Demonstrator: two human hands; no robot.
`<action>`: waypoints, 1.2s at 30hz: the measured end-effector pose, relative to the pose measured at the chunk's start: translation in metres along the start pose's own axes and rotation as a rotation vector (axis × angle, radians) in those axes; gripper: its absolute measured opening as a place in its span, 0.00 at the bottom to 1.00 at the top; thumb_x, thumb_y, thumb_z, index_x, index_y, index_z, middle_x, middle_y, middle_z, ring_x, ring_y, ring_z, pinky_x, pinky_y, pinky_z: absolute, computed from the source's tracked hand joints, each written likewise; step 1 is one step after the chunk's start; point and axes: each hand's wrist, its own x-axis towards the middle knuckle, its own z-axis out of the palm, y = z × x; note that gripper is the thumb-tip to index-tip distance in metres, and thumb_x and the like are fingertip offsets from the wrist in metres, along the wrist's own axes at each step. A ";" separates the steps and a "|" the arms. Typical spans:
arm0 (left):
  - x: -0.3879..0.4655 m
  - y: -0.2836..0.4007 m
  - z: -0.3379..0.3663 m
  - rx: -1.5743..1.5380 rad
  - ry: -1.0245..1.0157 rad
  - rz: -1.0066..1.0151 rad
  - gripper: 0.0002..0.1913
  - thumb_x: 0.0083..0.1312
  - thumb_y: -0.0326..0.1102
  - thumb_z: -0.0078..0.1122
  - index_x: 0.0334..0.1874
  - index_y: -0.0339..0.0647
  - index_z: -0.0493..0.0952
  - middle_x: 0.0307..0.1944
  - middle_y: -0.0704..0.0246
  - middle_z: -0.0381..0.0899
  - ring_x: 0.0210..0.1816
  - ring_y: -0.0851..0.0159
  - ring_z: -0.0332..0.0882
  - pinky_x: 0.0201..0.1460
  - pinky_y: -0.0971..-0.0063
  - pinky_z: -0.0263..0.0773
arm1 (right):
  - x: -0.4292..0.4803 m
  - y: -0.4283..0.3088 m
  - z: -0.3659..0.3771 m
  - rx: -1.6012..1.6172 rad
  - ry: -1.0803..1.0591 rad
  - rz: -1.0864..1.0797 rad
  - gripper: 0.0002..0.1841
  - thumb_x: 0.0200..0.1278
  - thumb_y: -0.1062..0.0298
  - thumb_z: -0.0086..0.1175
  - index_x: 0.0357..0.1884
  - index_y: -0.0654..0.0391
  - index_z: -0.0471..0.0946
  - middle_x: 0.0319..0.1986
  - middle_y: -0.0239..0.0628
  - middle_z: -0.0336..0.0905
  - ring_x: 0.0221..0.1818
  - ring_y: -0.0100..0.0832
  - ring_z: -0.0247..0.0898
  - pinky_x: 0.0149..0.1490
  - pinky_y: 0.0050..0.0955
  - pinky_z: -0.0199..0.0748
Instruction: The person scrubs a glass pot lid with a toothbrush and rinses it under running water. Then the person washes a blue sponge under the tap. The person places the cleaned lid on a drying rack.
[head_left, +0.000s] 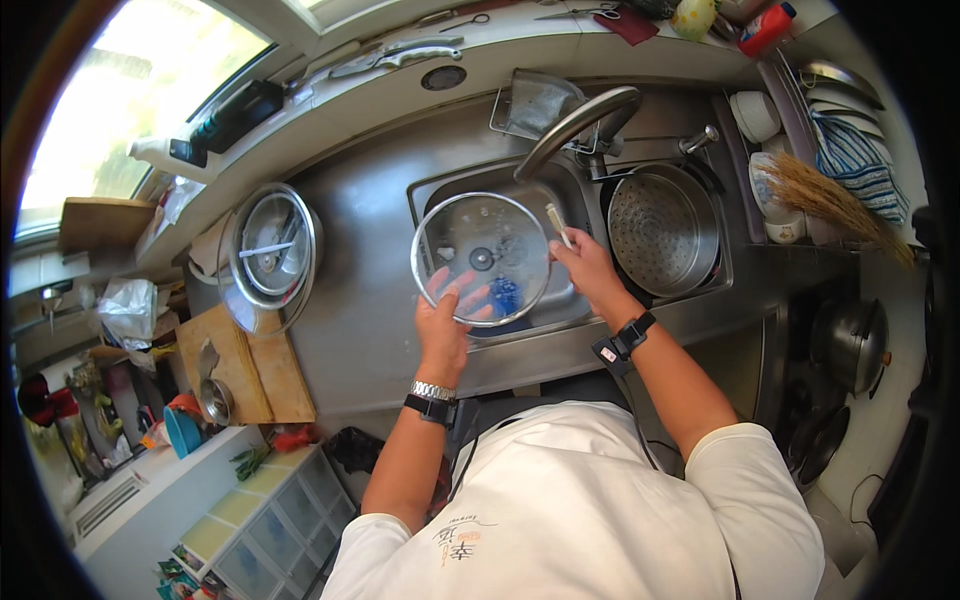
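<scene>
My left hand (442, 330) grips the near left rim of a round glass pot lid (491, 229) with a metal edge. Its fingers show through the clear glass. The lid is held above the basin of a stainless steel sink (574, 196). At the lid's right edge, my right hand (589, 274) pinches a small pale brush (556, 217), bristles pointing up and away from me. A blue object (505, 297) shows through the lid, too unclear to name. The curved faucet (577, 120) arches over the far right of this basin.
A perforated steamer pot (664, 229) fills the right basin. Left on the counter are stacked metal bowls (315, 225) with a second glass lid, and a wooden cutting board (281, 367). Bowls (754, 116) and a straw whisk broom (817, 187) stand right. A wire rack (499, 112) sits behind.
</scene>
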 end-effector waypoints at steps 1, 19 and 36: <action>-0.001 0.000 -0.001 -0.002 0.036 0.008 0.31 0.88 0.26 0.51 0.90 0.35 0.58 0.78 0.44 0.81 0.67 0.40 0.91 0.61 0.47 0.94 | 0.006 0.004 0.000 -0.048 0.057 -0.046 0.15 0.84 0.63 0.63 0.61 0.62 0.87 0.41 0.30 0.92 0.39 0.32 0.85 0.44 0.38 0.79; -0.015 0.006 -0.013 0.066 0.285 0.112 0.31 0.90 0.29 0.52 0.91 0.38 0.58 0.71 0.51 0.82 0.63 0.50 0.92 0.52 0.55 0.95 | 0.051 -0.041 -0.067 -1.382 0.575 -0.703 0.23 0.79 0.72 0.58 0.73 0.59 0.81 0.66 0.41 0.82 0.65 0.49 0.84 0.61 0.46 0.92; -0.042 0.022 -0.033 0.089 0.408 0.199 0.31 0.89 0.30 0.51 0.91 0.35 0.59 0.73 0.52 0.81 0.63 0.51 0.91 0.51 0.53 0.97 | 0.117 0.031 0.110 0.102 -0.146 0.288 0.09 0.90 0.69 0.50 0.56 0.59 0.81 0.45 0.37 0.85 0.30 0.27 0.75 0.30 0.29 0.71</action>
